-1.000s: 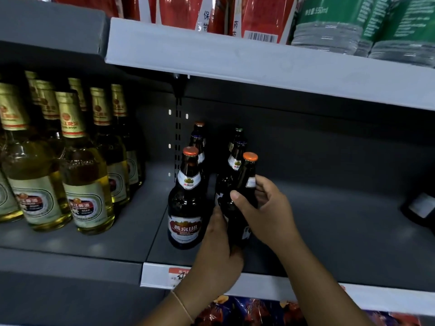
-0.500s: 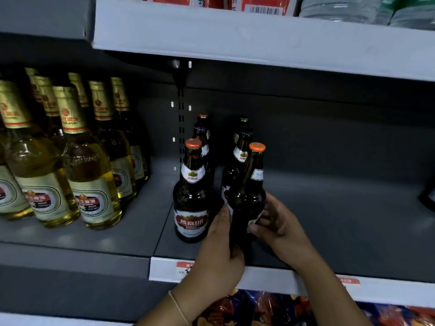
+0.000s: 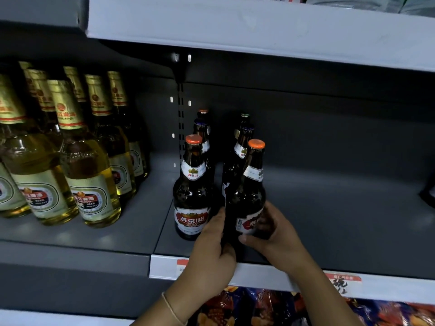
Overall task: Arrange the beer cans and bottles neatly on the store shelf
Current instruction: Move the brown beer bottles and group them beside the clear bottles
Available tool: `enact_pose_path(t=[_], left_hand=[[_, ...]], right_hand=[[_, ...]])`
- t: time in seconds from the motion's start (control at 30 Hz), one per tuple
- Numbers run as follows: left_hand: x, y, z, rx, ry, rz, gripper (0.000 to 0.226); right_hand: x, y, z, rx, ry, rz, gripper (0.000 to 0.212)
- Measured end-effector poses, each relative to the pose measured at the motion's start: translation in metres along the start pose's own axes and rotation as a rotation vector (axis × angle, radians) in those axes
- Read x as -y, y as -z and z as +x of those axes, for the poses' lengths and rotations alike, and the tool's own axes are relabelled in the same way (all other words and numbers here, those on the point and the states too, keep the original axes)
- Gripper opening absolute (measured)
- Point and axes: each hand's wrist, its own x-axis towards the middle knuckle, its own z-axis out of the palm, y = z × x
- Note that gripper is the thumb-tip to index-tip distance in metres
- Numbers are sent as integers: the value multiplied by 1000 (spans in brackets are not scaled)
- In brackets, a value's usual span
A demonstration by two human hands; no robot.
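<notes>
Both hands on one dark bottle (image 3: 247, 198) at the front of the shelf (image 3: 329, 208). Left hand (image 3: 211, 250) wrapped round its lower body from the near side; right hand (image 3: 273, 228) curled round the label from the far side, thumb across the front. Each grip grasping glass, neither released.

Label turned partly away toward the right grip, red badge only half showing. Probably the step in hand: twisting the bottle until the label faces out, then settling it level with its neighbour (image 3: 191, 196), just beyond the left grip, label square to the front.

To do well: keep the base flat on the shelf while turning, rotate with the fingers, not the wrist. Keep a slim gap from the neighbour so glass does not knock. Line the orange caps up side by side. Let go only once upright and steady.

Count, dark bottles: six visible, in two files of three running back from the grips, the rear caps dim. Pale gold-foiled bottles (image 3: 87, 175), well off past the left grip: at least eight in view, the row cut by the frame edge. Cans: none seen.
</notes>
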Motion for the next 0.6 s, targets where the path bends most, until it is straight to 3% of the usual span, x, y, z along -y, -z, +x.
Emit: enact_pose_path(t=[0.17, 0.37, 0.6], left_hand=[[0, 7, 9, 53, 20, -1, 81], [2, 11, 11, 81, 23, 2, 81], [9, 14, 22, 112, 42, 10, 88]], right_hand=[[2, -5, 0, -49, 65, -81, 70], [0, -2, -2, 42, 38, -65, 74], [5, -5, -2, -18, 80, -88, 71]])
